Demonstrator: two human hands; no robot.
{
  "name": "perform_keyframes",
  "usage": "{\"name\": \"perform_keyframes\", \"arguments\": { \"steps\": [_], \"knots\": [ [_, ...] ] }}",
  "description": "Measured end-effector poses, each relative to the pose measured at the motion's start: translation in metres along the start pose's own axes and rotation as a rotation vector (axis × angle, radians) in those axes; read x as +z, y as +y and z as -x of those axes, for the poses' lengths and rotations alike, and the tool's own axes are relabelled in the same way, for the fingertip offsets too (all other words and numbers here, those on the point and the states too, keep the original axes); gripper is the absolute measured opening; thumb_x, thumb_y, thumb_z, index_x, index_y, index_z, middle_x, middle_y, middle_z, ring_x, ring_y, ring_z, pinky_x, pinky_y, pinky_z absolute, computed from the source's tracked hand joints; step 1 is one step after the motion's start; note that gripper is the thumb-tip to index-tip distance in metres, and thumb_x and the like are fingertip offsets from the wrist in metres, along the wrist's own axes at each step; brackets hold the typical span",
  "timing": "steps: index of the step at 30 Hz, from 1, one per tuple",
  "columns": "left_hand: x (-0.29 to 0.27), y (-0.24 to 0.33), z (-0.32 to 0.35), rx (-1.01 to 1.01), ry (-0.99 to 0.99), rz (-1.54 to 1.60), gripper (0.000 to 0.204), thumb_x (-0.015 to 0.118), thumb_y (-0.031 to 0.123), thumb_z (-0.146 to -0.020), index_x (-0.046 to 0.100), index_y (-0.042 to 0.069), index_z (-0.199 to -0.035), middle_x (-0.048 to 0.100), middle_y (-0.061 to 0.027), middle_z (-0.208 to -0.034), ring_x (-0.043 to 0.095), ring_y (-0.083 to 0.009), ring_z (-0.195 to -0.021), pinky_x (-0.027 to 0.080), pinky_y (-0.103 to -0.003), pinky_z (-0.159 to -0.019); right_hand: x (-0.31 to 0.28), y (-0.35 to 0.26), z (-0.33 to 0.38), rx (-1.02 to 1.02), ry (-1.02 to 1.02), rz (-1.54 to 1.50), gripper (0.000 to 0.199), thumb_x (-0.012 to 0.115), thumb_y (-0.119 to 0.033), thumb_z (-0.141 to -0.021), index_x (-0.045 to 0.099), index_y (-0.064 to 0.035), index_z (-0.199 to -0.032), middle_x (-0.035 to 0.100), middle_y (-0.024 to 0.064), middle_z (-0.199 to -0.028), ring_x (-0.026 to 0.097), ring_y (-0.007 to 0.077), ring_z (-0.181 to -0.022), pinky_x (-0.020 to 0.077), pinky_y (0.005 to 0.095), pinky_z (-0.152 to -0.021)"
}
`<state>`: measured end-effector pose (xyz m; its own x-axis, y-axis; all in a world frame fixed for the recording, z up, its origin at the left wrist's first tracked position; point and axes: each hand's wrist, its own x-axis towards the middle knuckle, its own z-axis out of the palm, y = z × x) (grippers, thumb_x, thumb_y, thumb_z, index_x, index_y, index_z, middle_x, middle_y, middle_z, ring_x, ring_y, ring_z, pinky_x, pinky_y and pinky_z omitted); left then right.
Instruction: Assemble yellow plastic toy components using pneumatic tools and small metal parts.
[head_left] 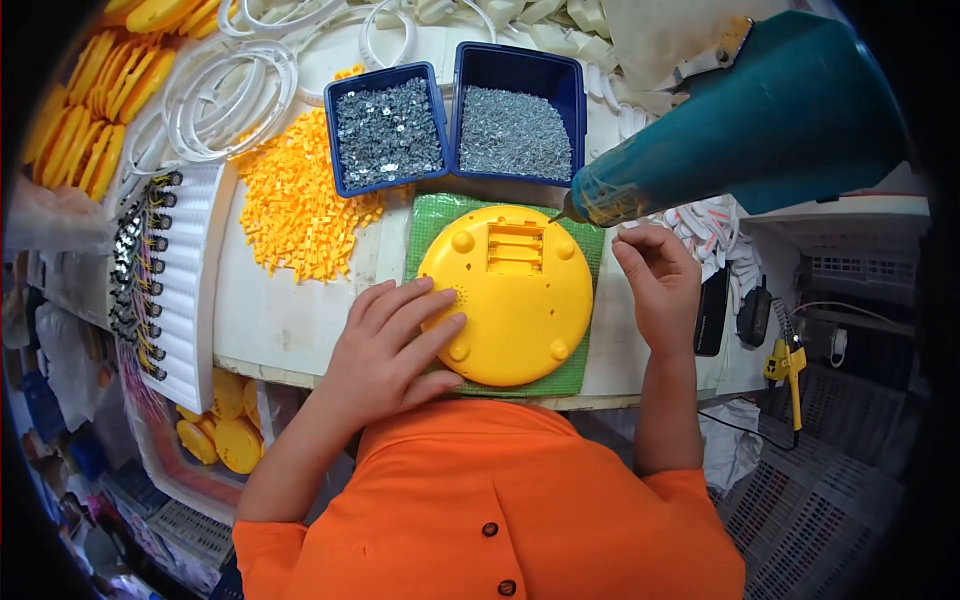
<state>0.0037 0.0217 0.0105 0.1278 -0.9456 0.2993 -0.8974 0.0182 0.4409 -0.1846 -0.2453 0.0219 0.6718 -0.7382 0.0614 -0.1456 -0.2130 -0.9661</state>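
A round yellow plastic housing (500, 330) lies on a green mat (425, 222), its open battery compartment (515, 247) at the far side. My left hand (395, 345) rests on the housing's near left edge, fingers spread. From the upper right a big teal power screwdriver (730, 130) slants in, and its thin dark bit points down at the housing's far right rim. Whether the bit touches the rim I cannot tell. Just right of that bit, my right hand (660, 280) is raised with thumb and forefinger pinched; anything between them is too small to make out.
Two blue bins, one of dark small metal parts (390, 130), one of screws (515, 130), stand behind the mat. Small yellow pieces (305, 200) are heaped left, beside a white foam tray (185, 270) with wired parts. White rings (230, 105) and yellow discs lie far left. A black phone (711, 315) lies right.
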Motion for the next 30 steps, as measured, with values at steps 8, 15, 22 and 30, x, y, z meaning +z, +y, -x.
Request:
{"name": "perform_keyframes", "arguments": {
  "steps": [8,15,22,30],
  "knots": [
    [-0.013,-0.030,-0.065,-0.021,0.207,0.053,0.041,0.076,0.018,-0.081,0.065,0.008,-0.120,0.063,-0.0103,-0.122,0.059,-0.0324,-0.113,0.045,-0.046,-0.097,-0.002,0.028,0.012,0.018,0.172,-0.043,0.011,0.072,-0.002,-0.092,0.068,-0.0004,-0.101,0.067,0.0011,-0.089,0.060,0.0078,-0.080,0.0473,0.0216,-0.074],
    [0.018,-0.052,-0.180,-0.001,0.185,0.012,0.019,0.070,0.016,-0.085,0.071,0.008,-0.102,0.067,-0.0081,-0.114,0.060,-0.0296,-0.111,0.046,-0.044,-0.093,0.006,0.065,0.017,-0.284,0.356,0.339,0.012,0.077,-0.004,-0.086,0.065,-0.0038,-0.086,0.062,0.0010,-0.077,0.052,0.0096,-0.067,0.0416,0.0247,-0.061],
    [0.039,-0.084,-0.186,-0.005,0.055,-0.148,0.012,0.065,0.014,-0.093,0.068,0.008,-0.103,0.064,-0.0099,-0.112,0.063,-0.0278,-0.103,0.051,-0.036,-0.096,0.009,0.055,0.017,-0.610,0.279,0.419,0.013,0.078,-0.001,-0.080,0.067,-0.0044,-0.086,0.065,0.0079,-0.078,0.061,0.0233,-0.069,0.0457,0.0332,-0.060],
    [0.039,-0.083,-0.181,-0.027,0.066,0.002,0.016,0.072,0.015,-0.088,0.068,0.007,-0.102,0.067,-0.0104,-0.113,0.064,-0.0295,-0.105,0.051,-0.037,-0.095,0.010,0.057,0.017,-0.639,0.233,0.380,0.014,0.078,0.000,-0.078,0.066,-0.0043,-0.086,0.066,0.0086,-0.079,0.062,0.0262,-0.071,0.0483,0.0364,-0.066]
  ]
}}
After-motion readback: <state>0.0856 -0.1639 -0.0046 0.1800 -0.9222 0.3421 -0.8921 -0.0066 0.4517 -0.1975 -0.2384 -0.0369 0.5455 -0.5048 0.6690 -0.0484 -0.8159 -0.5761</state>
